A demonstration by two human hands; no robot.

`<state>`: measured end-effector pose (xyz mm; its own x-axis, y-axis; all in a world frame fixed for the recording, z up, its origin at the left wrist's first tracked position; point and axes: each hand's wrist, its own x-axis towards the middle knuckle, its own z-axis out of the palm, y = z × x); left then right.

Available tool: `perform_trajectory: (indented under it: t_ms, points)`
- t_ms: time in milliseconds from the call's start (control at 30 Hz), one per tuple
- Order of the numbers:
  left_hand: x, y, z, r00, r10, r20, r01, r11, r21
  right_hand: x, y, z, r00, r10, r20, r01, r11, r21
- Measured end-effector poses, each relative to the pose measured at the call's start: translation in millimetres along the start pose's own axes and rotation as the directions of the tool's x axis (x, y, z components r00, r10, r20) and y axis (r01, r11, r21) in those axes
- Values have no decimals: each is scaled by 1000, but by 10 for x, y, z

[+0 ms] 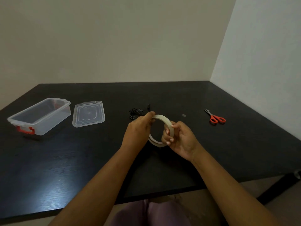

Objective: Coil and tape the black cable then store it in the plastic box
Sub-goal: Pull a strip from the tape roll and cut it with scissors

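A large ring of pale tape is held upright above the middle of the black table. My right hand grips the ring's right and lower side. My left hand pinches its top left edge with thumb and fingertips. Just behind my left hand the black cable lies in a loose bundle on the table, with its plug to the right. The clear plastic box with red clips stands open at the far left. Its lid lies flat beside it.
Red-handled scissors lie at the right, near the white wall. A small scrap of tape rests on the table between them and the ring. The table's front edge runs close to my lap.
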<state>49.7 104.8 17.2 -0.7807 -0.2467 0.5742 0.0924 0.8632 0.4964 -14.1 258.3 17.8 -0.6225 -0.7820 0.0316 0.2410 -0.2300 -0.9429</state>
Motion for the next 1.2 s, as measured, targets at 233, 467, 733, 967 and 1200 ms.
perform_trajectory:
  t_ms: [233, 467, 733, 967, 1200]
  points:
    - [-30, -3, -29, 982, 191, 5, -190, 973, 131, -4, -3, -16, 1000, -2, 15, 2, 1000, -5]
    - [-42, -68, -5, 942, 337, 11, -330, 914, 236, -51, -27, 7, 1000, -2, -31, 2, 1000, 19]
    - [-37, -42, 75, 958, 286, -12, -277, 937, 212, -67, -39, 46, 999, 21, -36, -21, 1000, -20]
    - [-71, 79, 49, 988, 24, -152, -45, 989, -140, -80, -36, 126, 999, -3, -50, 5, 999, 41]
    - [-75, 124, 167, 975, 42, 217, 60, 893, -445, -83, -10, 137, 899, -225, -377, 137, 960, -246]
